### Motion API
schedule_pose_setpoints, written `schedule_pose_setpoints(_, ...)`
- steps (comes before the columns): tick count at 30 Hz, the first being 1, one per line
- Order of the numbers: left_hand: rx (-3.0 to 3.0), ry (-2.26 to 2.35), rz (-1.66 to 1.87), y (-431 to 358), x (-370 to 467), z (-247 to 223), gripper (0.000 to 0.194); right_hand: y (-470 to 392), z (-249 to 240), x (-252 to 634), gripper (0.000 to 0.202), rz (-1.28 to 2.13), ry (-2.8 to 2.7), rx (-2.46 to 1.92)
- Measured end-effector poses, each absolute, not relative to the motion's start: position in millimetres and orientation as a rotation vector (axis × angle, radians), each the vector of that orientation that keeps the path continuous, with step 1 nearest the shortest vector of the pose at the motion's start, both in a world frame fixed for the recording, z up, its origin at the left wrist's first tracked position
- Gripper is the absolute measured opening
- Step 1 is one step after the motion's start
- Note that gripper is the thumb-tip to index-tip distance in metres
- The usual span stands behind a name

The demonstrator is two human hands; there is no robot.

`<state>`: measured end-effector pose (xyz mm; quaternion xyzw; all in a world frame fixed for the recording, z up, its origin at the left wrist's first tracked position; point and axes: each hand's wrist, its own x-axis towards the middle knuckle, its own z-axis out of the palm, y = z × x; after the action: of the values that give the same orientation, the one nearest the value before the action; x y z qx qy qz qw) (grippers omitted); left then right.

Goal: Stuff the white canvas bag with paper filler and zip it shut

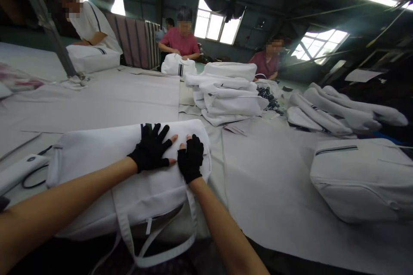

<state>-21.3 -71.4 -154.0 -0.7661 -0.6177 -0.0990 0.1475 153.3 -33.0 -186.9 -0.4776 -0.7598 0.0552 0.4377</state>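
A white fabric bag (97, 150) lies on its side before me, its two strap handles (161, 260) hanging over the table's near edge. A zipper with a white pull (149, 226) runs along the side nearest me. My left hand (151, 148), in a black glove with some bare fingertips, rests spread on the bag's upper face, partly over a dark stripe. Just to its right, my right hand (191, 159), gloved alike, presses on the bag near its right end. Its fingers are stretched out and nothing shows in them.
A pile of white bags (229, 94) stands behind my bag. To the right are a fuller white bag (361, 180) and several flat white pieces (342, 107). A white device with a cord (24, 172) lies left. Several people work across the table; a metal post (51, 30) rises at left.
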Motion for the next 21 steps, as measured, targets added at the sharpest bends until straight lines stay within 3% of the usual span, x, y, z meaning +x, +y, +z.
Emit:
schedule_pose_setpoints(5,-2.216,-1.795,-0.228,-76,-22,-150,0.087,-165,-240,181,0.060,0.084,-2.111,-0.887)
schedule_pose_setpoints(9,-2.215,-1.825,-0.194,-80,-21,-145,0.088,-225,-311,204,0.042,0.330,-2.066,-0.976)
schedule_pose_setpoints(11,-2.212,-1.845,-0.179,-82,-19,-141,0.087,-225,-327,215,0.037,0.461,-1.857,-1.169)
schedule_pose_setpoints(14,-2.210,-1.797,-0.202,-92,-15,-137,0.079,-205,-326,226,0.044,0.455,-1.625,-1.421)
schedule_pose_setpoints(18,-2.392,-1.435,-0.248,-116,-8,-143,0.064,-178,-315,227,0.056,0.435,-1.504,-1.421)
schedule_pose_setpoints(21,-2.504,-1.274,-0.248,-130,-3,-152,0.070,-170,-312,221,0.057,0.483,-1.477,-1.412)
